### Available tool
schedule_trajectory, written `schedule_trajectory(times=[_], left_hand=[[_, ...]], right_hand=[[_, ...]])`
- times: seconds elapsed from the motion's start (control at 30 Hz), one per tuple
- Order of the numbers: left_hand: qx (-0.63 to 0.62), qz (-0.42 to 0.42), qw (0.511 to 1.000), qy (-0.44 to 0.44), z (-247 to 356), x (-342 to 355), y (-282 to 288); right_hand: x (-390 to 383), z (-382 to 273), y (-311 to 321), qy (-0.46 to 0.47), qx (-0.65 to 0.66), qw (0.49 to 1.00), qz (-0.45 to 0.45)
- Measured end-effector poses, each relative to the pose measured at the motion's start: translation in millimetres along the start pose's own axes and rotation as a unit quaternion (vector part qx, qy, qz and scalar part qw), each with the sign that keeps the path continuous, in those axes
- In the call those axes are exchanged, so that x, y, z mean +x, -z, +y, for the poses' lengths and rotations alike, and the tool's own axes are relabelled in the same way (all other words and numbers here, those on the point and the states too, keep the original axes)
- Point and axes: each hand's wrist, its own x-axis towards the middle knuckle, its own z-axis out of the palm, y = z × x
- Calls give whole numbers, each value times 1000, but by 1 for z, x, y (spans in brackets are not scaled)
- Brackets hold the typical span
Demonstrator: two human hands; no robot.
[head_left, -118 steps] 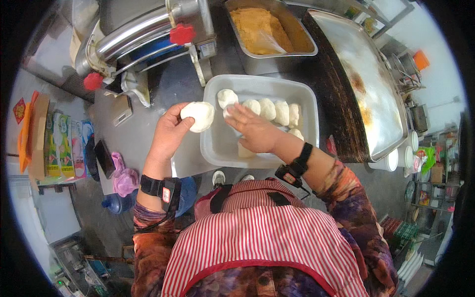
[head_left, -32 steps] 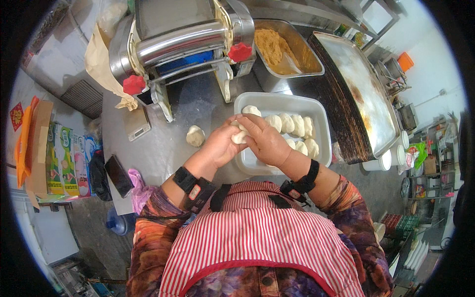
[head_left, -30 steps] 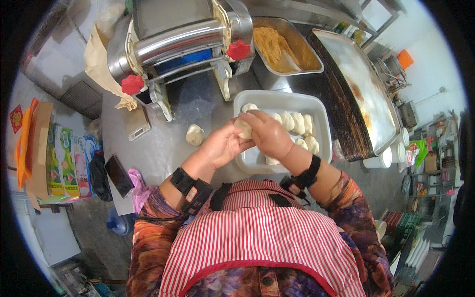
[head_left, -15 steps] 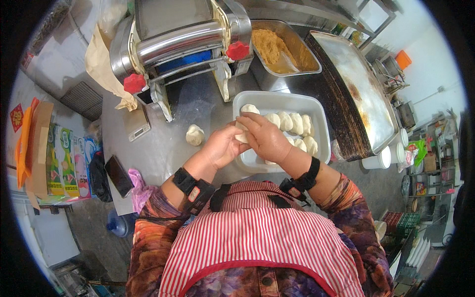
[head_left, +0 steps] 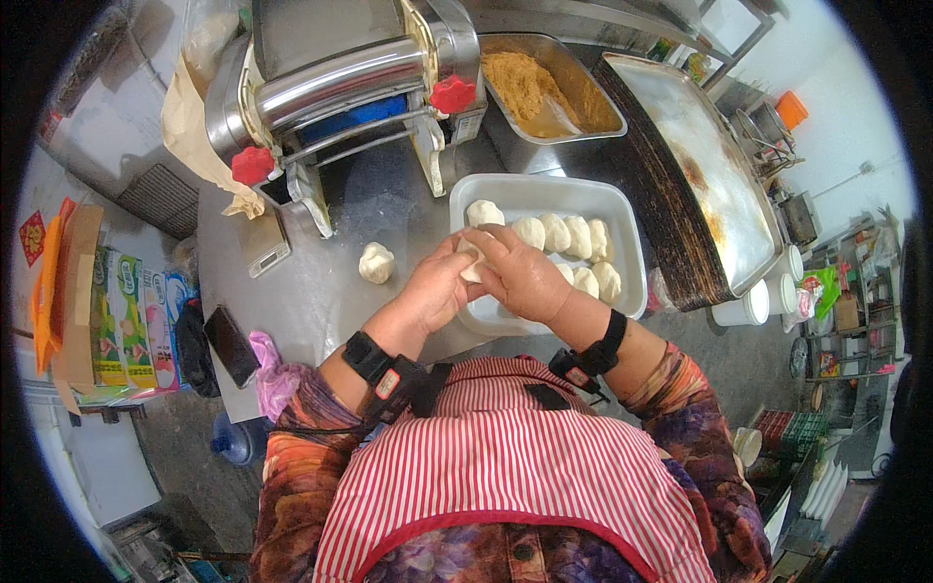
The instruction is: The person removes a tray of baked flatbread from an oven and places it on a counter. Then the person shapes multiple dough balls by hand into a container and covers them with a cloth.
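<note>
Pale dough shows between my two hands, held over the left side of a white plastic tray (head_left: 630,209). My left hand (head_left: 437,290) cups this piece of dough (head_left: 473,264) from below and the left. My right hand (head_left: 520,275) curves over it from the other side, its fingers meeting the left ones and hiding most of it. Several dough balls (head_left: 555,234) lie in rows in the tray. One more dough ball (head_left: 484,213) sits at its far left corner, just beyond my fingers. A single dough ball (head_left: 376,262) rests on the metal table to the left.
A dough roller machine (head_left: 340,87) with red knobs stands at the back. Behind the tray is a metal pan (head_left: 607,117) of orange-brown filling with a scoop. Stacked baking trays (head_left: 700,165) rise at the right. A small scale (head_left: 269,248), phone (head_left: 230,345) and pink cloth (head_left: 275,374) lie left.
Both hands stay closed around the dough over the tray, with only small shifts of the fingers. The whole view has shifted slightly.
</note>
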Motion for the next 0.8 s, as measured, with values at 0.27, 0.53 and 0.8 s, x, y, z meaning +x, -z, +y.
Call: schedule_trajectory(times=[0.27,0.53,0.8], left_hand=[[-49,-111,992,35,-1,6,-2],[-39,-58,997,9,3,-12,5],[-31,13,997,-69,5,-39,47]], right_hand=[[9,8,15,-21,188,981,45],[-16,43,-3,6,-57,997,-55],[-14,100,-4,-48,267,943,-193]])
